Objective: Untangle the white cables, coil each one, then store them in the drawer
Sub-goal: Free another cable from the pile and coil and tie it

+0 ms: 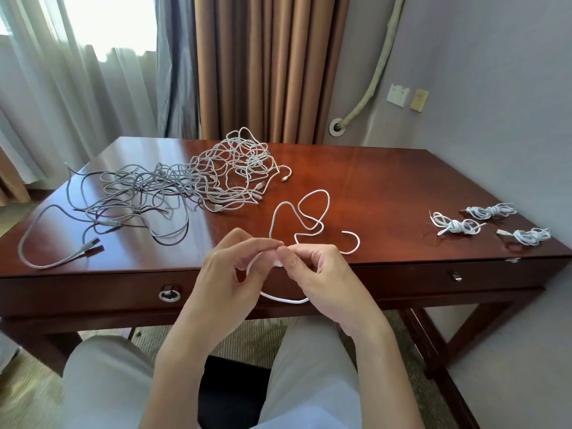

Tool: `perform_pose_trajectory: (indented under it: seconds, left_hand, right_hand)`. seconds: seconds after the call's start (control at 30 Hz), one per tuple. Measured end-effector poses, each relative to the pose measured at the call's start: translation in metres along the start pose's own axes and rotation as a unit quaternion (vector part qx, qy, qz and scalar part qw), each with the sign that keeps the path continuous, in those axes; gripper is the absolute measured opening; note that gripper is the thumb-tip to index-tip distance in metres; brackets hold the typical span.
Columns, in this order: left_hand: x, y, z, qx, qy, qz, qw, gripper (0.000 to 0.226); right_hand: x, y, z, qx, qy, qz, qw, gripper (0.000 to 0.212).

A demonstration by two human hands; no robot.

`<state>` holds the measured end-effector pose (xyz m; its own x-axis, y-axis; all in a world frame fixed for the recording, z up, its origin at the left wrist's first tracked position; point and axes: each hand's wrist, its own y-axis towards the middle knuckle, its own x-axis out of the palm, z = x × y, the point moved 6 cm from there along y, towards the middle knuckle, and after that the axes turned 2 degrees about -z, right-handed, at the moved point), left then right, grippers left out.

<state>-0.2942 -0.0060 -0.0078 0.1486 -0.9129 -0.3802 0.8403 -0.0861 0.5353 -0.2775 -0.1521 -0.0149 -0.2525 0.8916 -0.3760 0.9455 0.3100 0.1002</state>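
1. Centrally, the left hand (pixel 230 267) and right hand (pixel 312 267) met fingertip to fingertip over the desk's (pixel 387 193) front edge, both pinched closed on one white cable (pixel 309 212).
2. Its free length looped loosely across the desk just beyond; for a tidy coil, even turns probably had to be fed without kinks.
3. Three coiled cables (pixel 458 226) lay at the right; one tangled pile (pixel 198 184) remained at the left.
4. Two drawer pulls (pixel 168 295) showed; both drawers were closed.

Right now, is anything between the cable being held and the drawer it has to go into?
Yes: the drawer itself is shut, its ring pull untouched. Both the left hand and right hand pinch the white cable, which is not yet coiled.
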Motion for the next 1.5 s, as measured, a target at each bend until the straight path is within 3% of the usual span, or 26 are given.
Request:
perform_pose_trajectory:
  seconds: [0.17, 0.37, 0.47, 0.57, 0.63, 0.73, 0.83, 0.9, 0.97, 1.03, 1.13, 1.2, 1.3, 1.33, 1.43, 1.5]
  left_hand:
    - [-0.002, 0.000, -0.012, -0.025, 0.018, -0.005, 1.000, 0.009]
    - [-0.015, -0.004, -0.019, -0.054, -0.083, 0.170, 0.980, 0.009]
    - [-0.014, -0.005, -0.037, -0.116, -0.143, 0.208, 0.961, 0.015]
    - [-0.008, -0.003, -0.035, -0.100, -0.089, 0.094, 0.986, 0.021]
    - [0.000, -0.002, -0.025, -0.059, -0.018, -0.010, 0.998, 0.020]
    - [0.014, -0.004, -0.017, -0.041, -0.002, -0.099, 0.994, 0.026]
    - [0.014, -0.004, -0.024, -0.058, -0.011, -0.082, 0.995, 0.029]
    - [0.006, -0.003, -0.032, -0.097, -0.100, 0.001, 0.990, 0.026]
    - [0.002, -0.004, -0.041, -0.157, -0.220, 0.071, 0.960, 0.030]
    - [0.008, -0.006, -0.042, -0.195, -0.282, 0.029, 0.939, 0.029]
    - [0.016, -0.011, -0.041, -0.188, -0.269, -0.092, 0.940, 0.034]
    - [0.013, -0.011, -0.047, -0.196, -0.238, -0.092, 0.947, 0.047]
    - [0.002, -0.008, -0.049, -0.191, -0.202, -0.027, 0.960, 0.056]
    - [0.000, -0.008, -0.048, -0.198, -0.242, 0.005, 0.950, 0.052]
    - [-0.001, -0.004, -0.048, -0.217, -0.426, 0.089, 0.874, 0.035]
    - [0.002, -0.002, -0.048, -0.218, -0.482, 0.119, 0.840, 0.034]
  right_hand:
    - [0.004, -0.002, -0.001, -0.027, -0.005, -0.032, 0.999, 0.026]
    - [0.000, -0.002, -0.002, -0.031, 0.026, -0.035, 0.999, 0.027]
    - [-0.008, -0.001, -0.001, -0.042, -0.004, 0.018, 0.999, 0.033]
    - [-0.017, -0.002, 0.001, -0.055, -0.052, 0.063, 0.995, 0.036]
    - [-0.017, -0.001, 0.002, -0.055, -0.076, 0.050, 0.994, 0.033]
    - [-0.008, 0.001, -0.001, -0.067, -0.085, 0.023, 0.994, 0.031]
    - [-0.007, 0.002, 0.000, -0.068, -0.047, 0.059, 0.995, 0.035]
    - [-0.010, 0.002, 0.005, -0.058, 0.019, 0.075, 0.995, 0.038]
    - [-0.010, 0.002, 0.011, -0.037, 0.074, 0.064, 0.994, 0.042]
    - [-0.010, 0.002, 0.012, -0.031, 0.054, 0.055, 0.997, 0.040]
    - [-0.006, 0.003, 0.012, -0.040, -0.010, 0.037, 0.998, 0.034]
    - [0.001, 0.003, 0.012, -0.042, -0.022, 0.015, 0.999, 0.033]
    - [0.008, 0.004, 0.010, -0.041, -0.019, 0.012, 0.999, 0.036]
    - [0.009, 0.004, 0.008, -0.039, -0.005, 0.011, 0.999, 0.040]
    - [0.011, 0.006, 0.007, -0.034, 0.030, 0.002, 0.999, 0.050]
    - [0.014, 0.009, 0.011, -0.029, 0.037, -0.005, 0.999, 0.052]
